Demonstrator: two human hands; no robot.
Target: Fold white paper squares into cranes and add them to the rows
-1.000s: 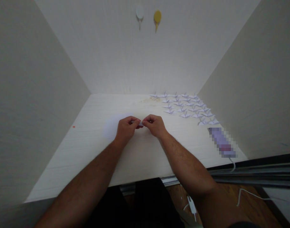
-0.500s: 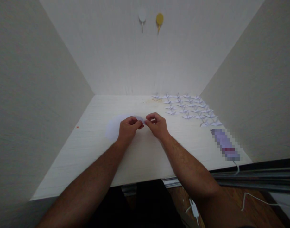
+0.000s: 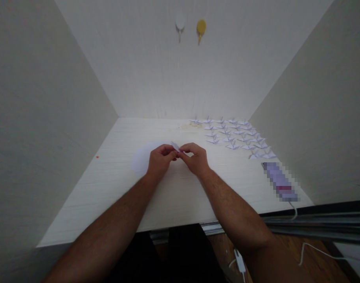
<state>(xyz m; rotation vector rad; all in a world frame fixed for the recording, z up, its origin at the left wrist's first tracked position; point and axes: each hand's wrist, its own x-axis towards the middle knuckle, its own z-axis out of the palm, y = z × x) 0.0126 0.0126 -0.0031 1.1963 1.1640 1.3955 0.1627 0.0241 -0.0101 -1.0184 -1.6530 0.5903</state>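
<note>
Between my two hands is a small piece of folded white paper (image 3: pixel 175 146), its pointed end sticking up toward the wall. My left hand (image 3: pixel 160 160) pinches it from the left with thumb and fingertips. From the right, my right hand (image 3: pixel 194 158) grips the same paper, thumb and forefinger closed on it. The fingers cover the lower part of the fold. Flat on the table under and beside my left hand lies a white sheet (image 3: pixel 141 157), partly hidden by that hand.
Rows of white paper cranes (image 3: pixel 229 138) stand at the back right of the white table (image 3: pixel 109 188). A blurred-out flat device (image 3: pixel 280 181) with a cable lies at the right edge. Walls enclose three sides; two hooks, white (image 3: pixel 180 22) and yellow (image 3: pixel 201 27), hang behind.
The folded paper has turned from lying nearly flat between my fingers to pointing up and away. My right hand's fingertips have closed in toward my left hand's.
</note>
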